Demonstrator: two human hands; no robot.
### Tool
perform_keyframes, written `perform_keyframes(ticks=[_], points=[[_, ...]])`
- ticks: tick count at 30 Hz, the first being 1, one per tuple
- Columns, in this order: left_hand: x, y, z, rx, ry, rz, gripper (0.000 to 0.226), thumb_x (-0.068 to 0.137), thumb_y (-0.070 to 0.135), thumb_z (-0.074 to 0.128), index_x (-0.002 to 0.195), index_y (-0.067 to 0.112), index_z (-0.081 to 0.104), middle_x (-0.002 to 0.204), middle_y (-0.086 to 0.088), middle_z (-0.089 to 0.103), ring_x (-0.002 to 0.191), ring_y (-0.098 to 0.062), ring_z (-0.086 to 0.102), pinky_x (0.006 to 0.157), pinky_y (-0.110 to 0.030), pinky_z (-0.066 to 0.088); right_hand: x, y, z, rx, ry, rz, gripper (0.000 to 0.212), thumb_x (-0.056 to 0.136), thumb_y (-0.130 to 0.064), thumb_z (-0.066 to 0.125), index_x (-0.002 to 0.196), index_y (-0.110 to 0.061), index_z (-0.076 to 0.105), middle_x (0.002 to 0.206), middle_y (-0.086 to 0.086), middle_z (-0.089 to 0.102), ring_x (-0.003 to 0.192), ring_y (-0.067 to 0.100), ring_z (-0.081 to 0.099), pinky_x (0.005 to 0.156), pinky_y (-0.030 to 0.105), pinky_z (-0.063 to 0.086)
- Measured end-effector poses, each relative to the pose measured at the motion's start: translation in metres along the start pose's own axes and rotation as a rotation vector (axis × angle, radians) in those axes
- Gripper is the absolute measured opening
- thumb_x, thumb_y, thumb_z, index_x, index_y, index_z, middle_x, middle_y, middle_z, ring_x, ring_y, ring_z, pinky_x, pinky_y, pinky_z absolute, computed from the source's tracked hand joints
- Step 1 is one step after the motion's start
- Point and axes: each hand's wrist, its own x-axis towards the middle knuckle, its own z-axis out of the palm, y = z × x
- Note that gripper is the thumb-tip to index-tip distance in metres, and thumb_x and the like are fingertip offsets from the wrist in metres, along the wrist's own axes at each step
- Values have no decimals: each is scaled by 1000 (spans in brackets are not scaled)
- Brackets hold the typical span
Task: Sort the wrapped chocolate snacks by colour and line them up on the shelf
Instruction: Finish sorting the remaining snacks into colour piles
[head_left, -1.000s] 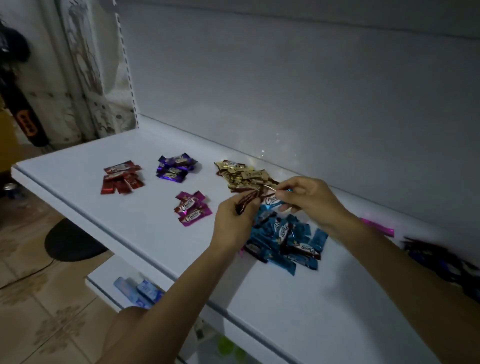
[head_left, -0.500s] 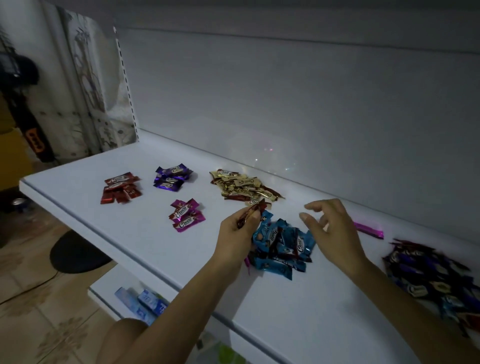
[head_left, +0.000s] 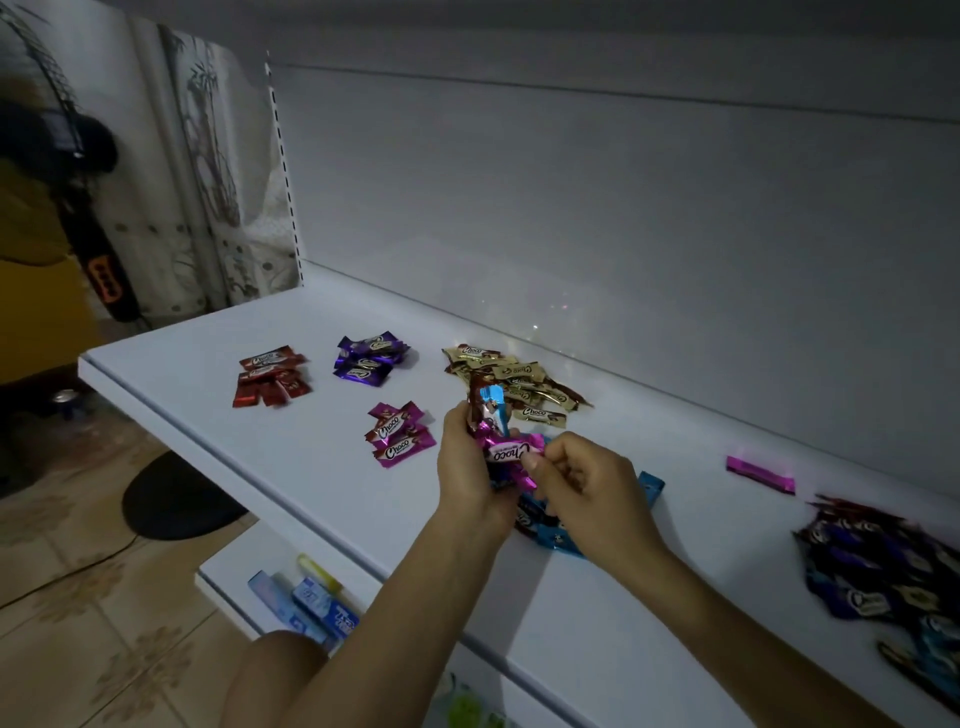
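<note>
On the white shelf (head_left: 171, 374) lie sorted piles of wrapped chocolates: red (head_left: 270, 375), purple (head_left: 368, 357), gold (head_left: 519, 382) and magenta (head_left: 397, 434). My left hand (head_left: 467, 462) grips a small bunch of snacks (head_left: 485, 415), with a brown and a blue wrapper sticking up. My right hand (head_left: 582, 478) pinches a magenta snack (head_left: 511, 451) held against that bunch. The blue pile (head_left: 550, 535) lies under both hands and is mostly hidden. A mixed unsorted heap (head_left: 883, 566) sits at the right.
One loose magenta snack (head_left: 761, 474) lies near the back wall on the right. A lower shelf (head_left: 228, 582) holds blue boxes (head_left: 317, 605). A fan's black round base (head_left: 176, 501) stands on the tiled floor at the left.
My right hand came back from the right and now pinches a magenta snack against the bunch. My left hand holds more wrappers than before, a blue one among them.
</note>
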Motion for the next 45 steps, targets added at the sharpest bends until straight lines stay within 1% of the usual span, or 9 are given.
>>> perform_keyframes(ticks=[4,8,14,21,25,29,37,41,45], points=[[-2,-4,-1,117,-38,168,41,96,47,45,90,16,71,77,-4,70,68,-15,68,59,-26,54,6,-6,10,62,46,84,23,90,-28,60,70,-16,59,62,-1,64,53,7,59,52,22,50],[-3,-13,-5,359,-15,350,21,92,24,61,112,16,65,88,-5,69,86,-24,65,69,-35,54,9,-8,14,137,93,153,23,90,-23,59,67,-20,60,58,-3,63,48,4,56,46,16,45],[-7,-15,-5,406,-34,361,22,95,21,57,114,13,62,102,-10,71,99,-26,68,91,-43,53,13,-4,2,307,157,281,12,84,-32,67,85,-21,61,70,-5,69,56,10,64,44,20,46],[-15,-35,3,610,-212,286,23,97,27,54,117,19,61,108,-10,70,96,-25,69,85,-45,56,16,2,-31,600,110,457,12,88,-23,63,84,-16,71,86,7,73,72,20,69,68,31,54],[-18,-41,2,393,-138,122,23,98,20,52,117,8,56,98,-14,67,61,-12,65,53,-24,48,6,20,-52,656,306,541,13,91,-18,60,80,-13,65,81,7,69,68,14,64,60,25,50],[-18,-42,-6,385,-178,94,14,98,16,52,107,7,57,79,-10,60,54,-9,58,44,-20,43,-5,49,-64,227,305,483,19,91,-15,61,74,-8,65,66,3,62,54,4,55,51,20,42],[-22,-24,-21,419,-180,155,14,94,17,58,105,9,54,79,-9,68,61,-15,61,52,-24,48,8,57,-53,-197,220,295,26,86,-32,66,107,-17,67,102,-2,58,82,8,56,73,19,43],[-21,-10,-26,377,-185,208,13,95,15,55,106,11,61,84,-10,70,66,-14,66,53,-24,51,15,19,-33,136,49,213,21,82,-52,58,90,-36,67,93,-13,68,86,0,62,73,14,47],[-19,11,-35,394,-180,272,18,97,14,53,110,12,65,73,-3,68,59,-11,61,51,-23,49,39,-13,3,338,-83,180,6,86,-25,66,82,-24,70,70,-13,69,62,-3,61,54,11,44]])
